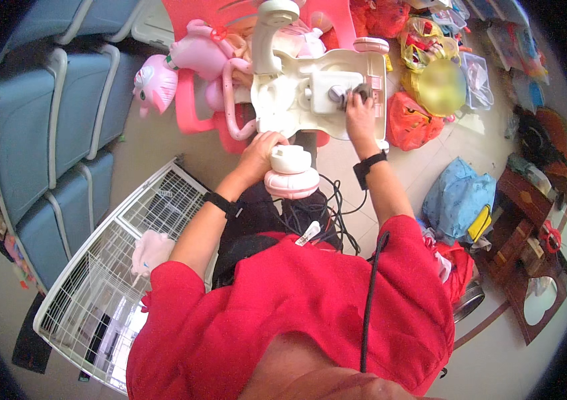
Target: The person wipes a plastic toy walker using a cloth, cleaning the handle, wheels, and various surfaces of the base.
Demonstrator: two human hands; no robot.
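Observation:
A white plastic ride-on toy body (288, 107), with its hollow side up, lies before me. A pink-rimmed wheel (292, 184) sits at its near side and another pink wheel (371, 45) at the far right. My left hand (263, 150) grips the near edge, right beside the near wheel's white hub. Over the right part, my right hand (359, 110) holds a small dark wad, perhaps a cloth (362, 92). It is next to a grey round knob (336, 93) on a raised white box (323, 80). My fingertips are partly hidden.
Behind the toy stands a pink plastic chair (193, 100) with an inflatable pink cat (156, 82). Blue-grey bins (28, 120) line the left, above a white wire rack (98, 260). Bags, including a red one (413, 122) and a blue one (456, 200), lie right. Black cables (341, 220) hang near my lap.

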